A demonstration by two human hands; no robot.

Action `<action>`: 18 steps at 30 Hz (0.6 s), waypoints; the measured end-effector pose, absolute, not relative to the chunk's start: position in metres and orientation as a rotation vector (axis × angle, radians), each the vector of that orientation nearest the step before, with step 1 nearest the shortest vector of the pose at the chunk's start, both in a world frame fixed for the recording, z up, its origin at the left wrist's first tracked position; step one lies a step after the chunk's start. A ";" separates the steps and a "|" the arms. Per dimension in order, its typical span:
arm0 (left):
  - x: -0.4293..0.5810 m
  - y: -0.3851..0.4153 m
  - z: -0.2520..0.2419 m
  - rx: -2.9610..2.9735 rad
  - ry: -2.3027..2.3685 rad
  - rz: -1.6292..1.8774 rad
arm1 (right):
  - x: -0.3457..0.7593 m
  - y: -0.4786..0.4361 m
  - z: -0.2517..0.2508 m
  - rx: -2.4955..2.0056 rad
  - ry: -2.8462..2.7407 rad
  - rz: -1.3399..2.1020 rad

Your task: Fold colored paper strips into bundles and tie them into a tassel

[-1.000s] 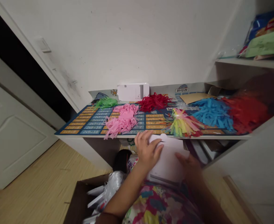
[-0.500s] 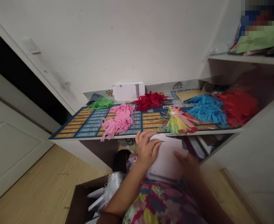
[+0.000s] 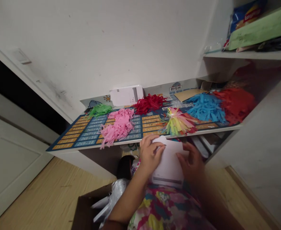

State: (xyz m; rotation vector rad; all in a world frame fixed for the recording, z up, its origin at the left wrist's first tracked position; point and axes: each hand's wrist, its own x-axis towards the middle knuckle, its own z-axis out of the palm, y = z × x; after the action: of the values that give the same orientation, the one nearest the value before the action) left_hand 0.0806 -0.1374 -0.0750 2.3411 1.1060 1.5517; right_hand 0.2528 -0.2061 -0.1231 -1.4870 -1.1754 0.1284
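Note:
I hold a white paper packet upright in front of my chest, just below the desk's front edge. My left hand grips its left upper edge, fingers curled over the top. My right hand presses on its right side, fingers closed on the paper. On the desk above lie shredded-paper tassels: a pink one, a green one, a dark red one, a multicoloured one, a blue one and a bright red one.
A white box leans against the wall behind the tassels. A shelf at upper right carries a green board and a snack bag. An open cardboard box with plastic wrap stands on the wooden floor at lower left. A door is at far left.
My right hand has slid up the packet's right side and closed on it. The view has drifted, so the desk sits a little further left and higher.

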 end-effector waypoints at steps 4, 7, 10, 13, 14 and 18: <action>0.084 -0.147 -0.072 2.440 1.117 1.566 | 0.243 -0.211 -0.098 -1.381 -1.496 -0.461; 0.083 -0.154 -0.070 2.510 1.123 1.559 | 0.240 -0.209 -0.081 -1.337 -1.707 -0.488; 0.082 -0.157 -0.071 2.554 1.157 1.553 | 0.240 -0.204 -0.073 -1.297 -1.732 -0.476; 0.081 -0.157 -0.071 2.558 1.145 1.573 | 0.238 -0.199 -0.071 -1.286 -1.748 -0.464; 0.081 -0.157 -0.072 2.556 1.133 1.575 | 0.238 -0.198 -0.072 -1.290 -1.751 -0.453; 0.079 -0.155 -0.072 2.577 1.128 1.530 | 0.250 -0.204 -0.080 -1.298 -1.695 -0.242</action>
State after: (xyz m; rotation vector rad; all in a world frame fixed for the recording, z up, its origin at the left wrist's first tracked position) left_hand 0.0794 -0.1552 -0.0719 2.5767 1.1279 1.5301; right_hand 0.2501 -0.2044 -0.0797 -1.2981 -1.6952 -0.2424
